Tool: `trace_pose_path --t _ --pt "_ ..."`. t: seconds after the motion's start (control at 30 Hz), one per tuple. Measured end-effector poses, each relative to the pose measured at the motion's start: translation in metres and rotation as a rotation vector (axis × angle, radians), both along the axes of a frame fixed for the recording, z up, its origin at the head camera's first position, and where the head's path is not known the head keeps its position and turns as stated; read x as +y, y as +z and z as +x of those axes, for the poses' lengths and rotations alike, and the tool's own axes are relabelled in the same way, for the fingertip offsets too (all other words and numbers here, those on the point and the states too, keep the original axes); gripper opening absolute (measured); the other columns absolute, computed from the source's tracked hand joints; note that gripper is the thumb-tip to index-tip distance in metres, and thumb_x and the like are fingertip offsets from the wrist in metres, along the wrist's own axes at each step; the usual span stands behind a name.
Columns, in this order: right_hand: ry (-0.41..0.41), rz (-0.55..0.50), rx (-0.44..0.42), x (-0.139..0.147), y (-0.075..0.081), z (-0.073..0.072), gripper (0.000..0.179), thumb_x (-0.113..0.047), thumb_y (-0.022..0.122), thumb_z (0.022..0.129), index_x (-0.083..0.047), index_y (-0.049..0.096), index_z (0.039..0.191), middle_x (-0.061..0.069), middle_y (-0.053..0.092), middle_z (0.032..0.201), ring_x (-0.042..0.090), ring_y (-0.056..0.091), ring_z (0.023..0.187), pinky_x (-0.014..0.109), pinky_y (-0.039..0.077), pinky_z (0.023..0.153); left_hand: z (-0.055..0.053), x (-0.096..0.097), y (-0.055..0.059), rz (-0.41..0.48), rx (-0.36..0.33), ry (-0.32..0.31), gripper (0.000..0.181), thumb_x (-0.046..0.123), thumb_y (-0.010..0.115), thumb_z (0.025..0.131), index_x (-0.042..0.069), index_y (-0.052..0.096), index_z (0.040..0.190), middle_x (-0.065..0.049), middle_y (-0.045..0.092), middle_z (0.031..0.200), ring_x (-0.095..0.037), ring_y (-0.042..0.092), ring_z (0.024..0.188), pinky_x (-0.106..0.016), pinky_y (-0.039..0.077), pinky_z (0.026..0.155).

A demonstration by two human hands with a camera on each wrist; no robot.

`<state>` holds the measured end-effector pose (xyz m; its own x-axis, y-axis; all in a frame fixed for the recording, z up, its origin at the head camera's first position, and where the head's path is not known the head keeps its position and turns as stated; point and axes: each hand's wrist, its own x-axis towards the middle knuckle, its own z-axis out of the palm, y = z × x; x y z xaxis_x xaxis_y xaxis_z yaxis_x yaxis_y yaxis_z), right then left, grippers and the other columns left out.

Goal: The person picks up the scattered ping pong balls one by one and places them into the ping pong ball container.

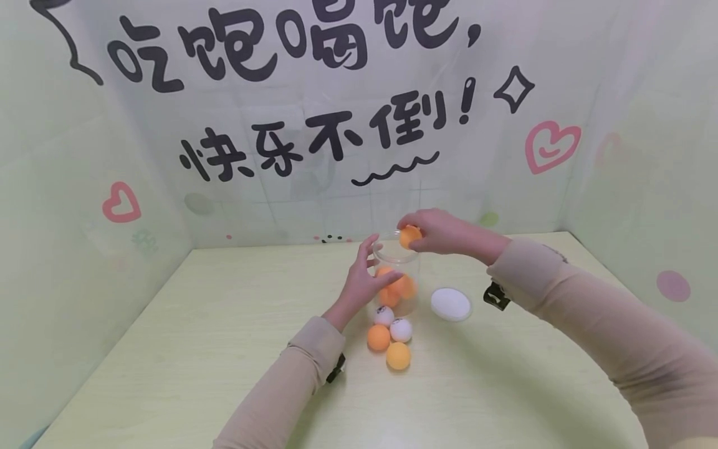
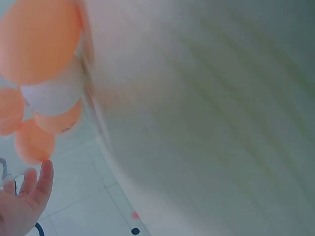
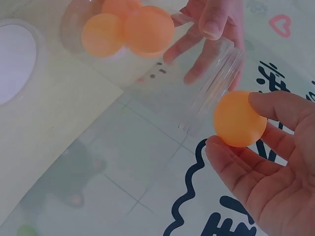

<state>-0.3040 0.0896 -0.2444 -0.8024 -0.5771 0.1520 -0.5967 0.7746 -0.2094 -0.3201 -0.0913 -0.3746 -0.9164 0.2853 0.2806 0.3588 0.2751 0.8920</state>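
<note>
A clear jar (image 1: pixel 414 265) stands on the table with several orange ping-pong balls (image 1: pixel 401 287) inside. My left hand (image 1: pixel 361 277) holds the jar's left side, its thumb across the front and its fingers spread round the far side. Over the rim, my right hand (image 1: pixel 434 231) pinches an orange ping-pong ball (image 3: pixel 239 119) between thumb and fingertips. In the right wrist view, this ball is right beside the jar's open mouth. In front of the jar lie two white balls (image 1: pixel 401 330) with dark print and two orange balls (image 1: pixel 398 356).
Right of the jar, a white round lid (image 1: pixel 451 304) lies flat on the pale wooden table (image 1: pixel 224 349). A printed wall sheet (image 1: pixel 314 206) with black characters and pink hearts rises behind the table's back edge. Side sheets stand at left and right.
</note>
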Motion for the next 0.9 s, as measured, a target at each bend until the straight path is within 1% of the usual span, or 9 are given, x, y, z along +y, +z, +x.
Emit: trace_pose_path --t 0.1,0.17,0.3,0.4,0.53,0.6,0.73,0.83,0.9 --pt "-0.014 0.042 0.001 -0.006 0.000 -0.004 0.036 -0.007 0.062 0.080 0.000 0.060 0.115 0.014 0.063 0.109 0.028 0.056 0.093 0.040 0.046 0.081 0.000 -0.001 0.001 0.006 -0.003 -0.007 0.083 0.025 0.073 0.078 0.029 0.021 0.142 -0.008 0.036 0.143 -0.033 0.043 0.121 -0.048 0.042 0.093" --pt "-0.011 0.069 -0.003 -0.009 -0.001 -0.006 0.036 -0.006 0.063 0.080 -0.001 0.060 0.115 0.015 0.062 0.111 0.029 0.056 0.099 0.042 0.046 0.085 0.000 -0.001 0.003 0.011 -0.012 -0.015 0.083 0.022 0.073 0.078 0.026 0.021 0.143 -0.010 0.036 0.143 -0.035 0.042 0.122 -0.049 0.041 0.094" --pt "0.013 0.113 -0.025 -0.013 -0.003 -0.008 0.034 -0.003 0.062 0.079 0.000 0.061 0.112 0.015 0.062 0.108 0.030 0.055 0.098 0.042 0.044 0.087 0.001 -0.001 0.006 0.011 -0.037 -0.022 0.083 0.018 0.072 0.079 0.022 0.021 0.144 -0.013 0.035 0.143 -0.037 0.041 0.122 -0.049 0.041 0.094" --pt "0.021 0.128 -0.045 -0.015 -0.003 -0.007 0.031 0.000 0.061 0.078 0.001 0.061 0.109 0.016 0.063 0.104 0.030 0.056 0.095 0.042 0.045 0.086 0.001 0.000 0.004 0.001 -0.018 -0.011 0.083 0.022 0.073 0.078 0.024 0.021 0.143 -0.010 0.036 0.143 -0.035 0.042 0.121 -0.047 0.043 0.093" --pt "0.015 0.136 -0.048 -0.015 -0.003 -0.005 0.028 0.001 0.061 0.078 0.002 0.062 0.106 0.017 0.062 0.103 0.032 0.056 0.098 0.043 0.044 0.089 -0.001 -0.001 0.001 -0.005 0.010 0.001 0.083 0.027 0.073 0.078 0.028 0.021 0.143 -0.007 0.037 0.142 -0.032 0.043 0.120 -0.045 0.044 0.091" --pt "0.005 0.143 -0.050 -0.015 -0.003 -0.005 0.027 0.000 0.061 0.079 0.002 0.062 0.106 0.018 0.062 0.104 0.033 0.056 0.100 0.043 0.044 0.090 -0.001 -0.001 0.001 -0.009 0.007 0.002 0.083 0.027 0.073 0.078 0.028 0.020 0.143 -0.007 0.037 0.143 -0.032 0.043 0.120 -0.045 0.044 0.091" --pt "-0.002 0.138 -0.045 -0.015 -0.004 -0.006 0.027 -0.001 0.061 0.080 0.002 0.062 0.107 0.018 0.062 0.104 0.032 0.056 0.099 0.043 0.045 0.089 0.000 -0.001 0.001 -0.024 0.004 0.007 0.083 0.029 0.072 0.078 0.027 0.020 0.143 -0.006 0.036 0.143 -0.032 0.042 0.121 -0.045 0.045 0.090" --pt "-0.006 0.109 -0.024 -0.013 -0.006 -0.007 0.029 -0.003 0.061 0.081 0.003 0.061 0.109 0.019 0.062 0.106 0.033 0.057 0.099 0.043 0.046 0.088 0.000 -0.001 0.001 -0.021 -0.001 0.004 0.083 0.029 0.072 0.079 0.027 0.020 0.143 -0.006 0.036 0.143 -0.032 0.042 0.121 -0.045 0.045 0.090" --pt "-0.026 0.069 -0.019 -0.010 -0.009 -0.008 0.032 -0.005 0.060 0.082 0.004 0.059 0.112 0.020 0.061 0.110 0.033 0.056 0.101 0.043 0.045 0.089 0.001 -0.001 0.001 -0.019 -0.008 0.000 0.083 0.028 0.072 0.079 0.028 0.019 0.143 -0.006 0.036 0.143 -0.032 0.042 0.121 -0.045 0.045 0.090"
